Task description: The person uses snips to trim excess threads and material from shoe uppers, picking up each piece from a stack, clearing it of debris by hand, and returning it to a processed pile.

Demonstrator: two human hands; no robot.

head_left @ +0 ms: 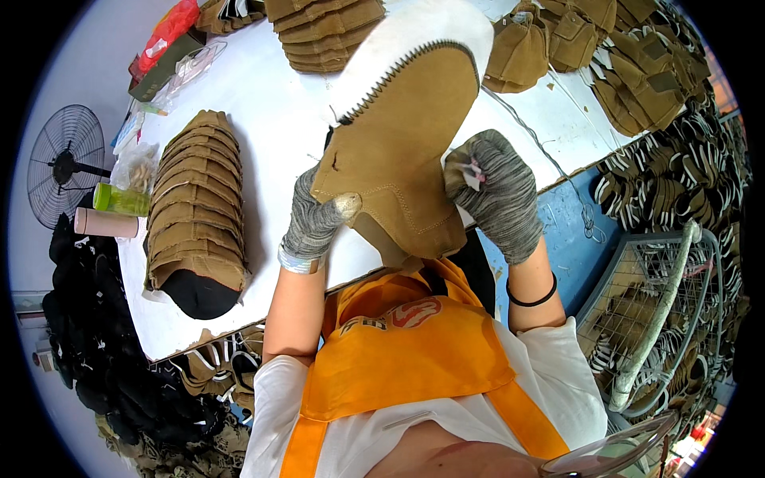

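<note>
A brown suede shoe upper (pixel 406 135) is held up in front of me, its rounded end pointing away. A white piece (pixel 370 76) borders that end, joined to it by thick dark zigzag stitches. My left hand (pixel 315 211), in a grey knit glove, grips the upper's left side, its bare thumb tip pressed on the brown face. My right hand (pixel 498 195), gloved alike, is closed at the upper's right edge. A small pinkish-white bit shows at its curled fingers; what it holds is hidden.
A long row of nested brown uppers (pixel 199 207) lies on the white table (pixel 279 103) at left. More stacks (pixel 327 32) stand along the far side. Right of the table is a wire cart (pixel 645 311) with shoe parts. A fan (pixel 65 163) stands far left.
</note>
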